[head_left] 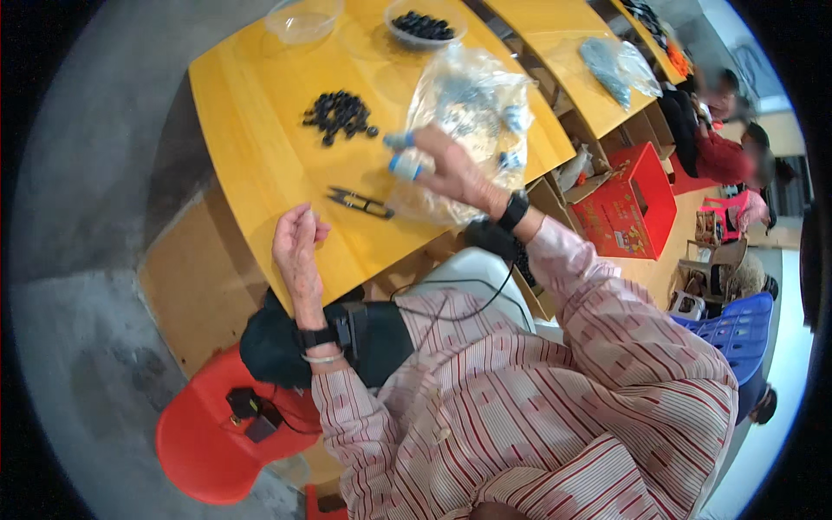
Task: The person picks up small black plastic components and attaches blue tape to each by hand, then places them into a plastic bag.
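Watching remotely, I judge work midway: black pieces [336,114] on the counter [260,139] seem left, others sit in the far bowl [391,32]; right grip [451,166] parted over the bag [477,121], left grip [298,251] I cannot tell.

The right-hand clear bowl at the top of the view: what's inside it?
Inside the bowl is a heap of small black pieces. The heap covers much of the bottom, so whatever lies beneath it cannot be seen.
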Available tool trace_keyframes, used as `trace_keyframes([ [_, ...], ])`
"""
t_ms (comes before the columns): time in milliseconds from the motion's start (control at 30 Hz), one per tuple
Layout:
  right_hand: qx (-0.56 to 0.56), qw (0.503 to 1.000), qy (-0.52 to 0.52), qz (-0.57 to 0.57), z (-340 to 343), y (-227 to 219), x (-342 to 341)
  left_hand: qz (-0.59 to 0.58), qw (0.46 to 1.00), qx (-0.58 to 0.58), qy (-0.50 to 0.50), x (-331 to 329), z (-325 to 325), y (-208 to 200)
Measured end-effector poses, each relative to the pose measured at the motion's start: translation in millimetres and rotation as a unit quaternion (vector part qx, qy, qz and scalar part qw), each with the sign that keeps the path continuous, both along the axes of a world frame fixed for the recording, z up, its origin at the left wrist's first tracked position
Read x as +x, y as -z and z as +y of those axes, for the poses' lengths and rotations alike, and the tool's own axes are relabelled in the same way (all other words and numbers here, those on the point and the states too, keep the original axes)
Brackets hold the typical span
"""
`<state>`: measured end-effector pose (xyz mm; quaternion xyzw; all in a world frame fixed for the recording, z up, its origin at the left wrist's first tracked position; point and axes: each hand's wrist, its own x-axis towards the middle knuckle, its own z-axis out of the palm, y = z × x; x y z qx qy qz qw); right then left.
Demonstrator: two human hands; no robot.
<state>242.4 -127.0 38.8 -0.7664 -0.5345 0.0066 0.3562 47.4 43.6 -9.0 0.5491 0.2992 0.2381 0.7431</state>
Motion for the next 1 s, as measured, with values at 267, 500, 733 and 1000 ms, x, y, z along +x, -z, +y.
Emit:
trace_keyframes([
  [267, -0.01, 0.99, -0.104, 0.093, -37.8, 15.2, -79.4, 0.022, 0.999, 0.05, -0.001, 5.0, -1.3, 9.4],
  [500, -0.061, 0.983, -0.148, 0.093, -49.0, 17.6, -84.6, 0.024, 0.998, 0.059, 0.007, 5.2, -0.7, 13.2],
  [733, -0.079, 0.978, -0.145, 0.128, -53.2, 29.2, -94.6, 0.02, 0.998, 0.057, 0.007, 3.1, -0.5, 18.3],
  [1000, -0.059, 0.974, -0.157, 0.15, -52.6, 25.7, -92.7, 0.004, 1.0, 0.022, 0.009, 1.7, 2.3, 21.3],
])
